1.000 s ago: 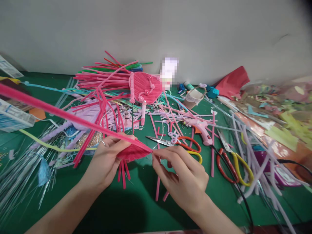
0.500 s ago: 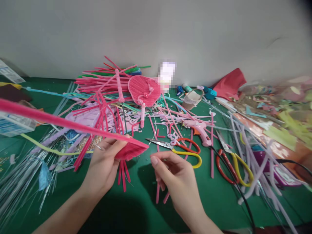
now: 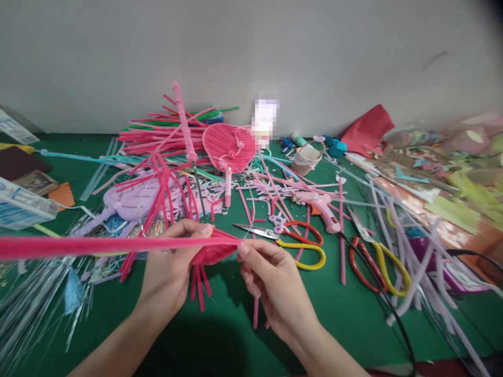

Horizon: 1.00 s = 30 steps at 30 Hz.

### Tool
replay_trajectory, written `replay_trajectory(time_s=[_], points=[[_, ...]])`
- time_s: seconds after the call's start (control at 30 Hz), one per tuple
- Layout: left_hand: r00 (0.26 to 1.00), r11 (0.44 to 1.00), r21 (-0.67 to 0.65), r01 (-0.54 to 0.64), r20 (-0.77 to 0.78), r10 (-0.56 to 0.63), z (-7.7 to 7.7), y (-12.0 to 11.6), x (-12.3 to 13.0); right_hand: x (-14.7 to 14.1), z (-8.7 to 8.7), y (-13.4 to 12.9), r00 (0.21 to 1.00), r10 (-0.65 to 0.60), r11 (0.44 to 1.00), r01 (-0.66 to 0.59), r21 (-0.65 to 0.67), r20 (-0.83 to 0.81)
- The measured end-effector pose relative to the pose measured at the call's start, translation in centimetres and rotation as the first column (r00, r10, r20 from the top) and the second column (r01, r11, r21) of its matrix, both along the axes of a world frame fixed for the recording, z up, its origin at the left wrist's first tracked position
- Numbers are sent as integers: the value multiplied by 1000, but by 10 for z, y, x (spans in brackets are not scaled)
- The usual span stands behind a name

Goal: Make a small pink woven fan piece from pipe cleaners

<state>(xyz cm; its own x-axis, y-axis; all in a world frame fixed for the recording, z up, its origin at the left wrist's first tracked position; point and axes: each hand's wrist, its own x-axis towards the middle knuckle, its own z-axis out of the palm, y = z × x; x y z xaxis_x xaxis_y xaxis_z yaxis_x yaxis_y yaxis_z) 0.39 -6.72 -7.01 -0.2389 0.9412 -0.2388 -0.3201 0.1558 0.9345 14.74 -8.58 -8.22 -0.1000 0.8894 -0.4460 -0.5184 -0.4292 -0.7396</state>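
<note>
My left hand [image 3: 167, 277] is closed around a bundle of deep-pink pipe cleaners [image 3: 214, 253] laid side by side, with short ends hanging below. A long pink pipe cleaner [image 3: 90, 247] stretches from this piece out past the left edge. At the piece's right tip, my right hand [image 3: 277, 285] pinches it between thumb and forefinger. A thin wire rises near that tip. Behind my left hand, a pink-wrapped rod [image 3: 184, 125] leans above a dark thin stem. Farther back lies a heart-like pink pipe-cleaner fan [image 3: 220, 141] with a lighter handle.
Scissors with red and yellow handles [image 3: 310, 259] lie beside my right hand, and a second pair of scissors [image 3: 393, 272] is farther right. A pink glue gun [image 3: 320, 204] rests behind them, its black cord running forward. Silver strands [image 3: 43, 309] spread at left.
My right hand has moved up slightly and now pinches the pink piece's tip, where it was apart before. The long pipe cleaner has swung from slanting to nearly level.
</note>
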Motion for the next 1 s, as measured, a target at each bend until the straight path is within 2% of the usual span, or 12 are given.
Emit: replay_trajectory(time_s=[0.17,0.33,0.43,0.53,0.7,0.87,1.0], points=[[998,995,87,-48,-29,51,-6,-1,0,-1,0,0,1000,-13,1000,13,-13,-16],[985,981,195,7,-169,26,-8,-3,-2,-1,0,0,1000,-17,1000,17,-9,12],[964,983,180,39,-267,11,-10,-5,-5,-1,-1,0,999,-15,1000,15,3,28],[954,988,144,50,-300,-4,-14,-7,-9,-1,-2,1,999,-6,1000,5,23,46],[971,984,149,98,-231,-62,-17,-7,-9,-1,-5,2,997,-7,999,3,48,72],[992,995,88,43,-123,-32,-13,-4,-4,-2,-7,1,994,15,998,-21,53,112],[997,997,81,10,-80,-3,-7,-3,-3,0,-6,-3,985,121,990,-129,56,119]])
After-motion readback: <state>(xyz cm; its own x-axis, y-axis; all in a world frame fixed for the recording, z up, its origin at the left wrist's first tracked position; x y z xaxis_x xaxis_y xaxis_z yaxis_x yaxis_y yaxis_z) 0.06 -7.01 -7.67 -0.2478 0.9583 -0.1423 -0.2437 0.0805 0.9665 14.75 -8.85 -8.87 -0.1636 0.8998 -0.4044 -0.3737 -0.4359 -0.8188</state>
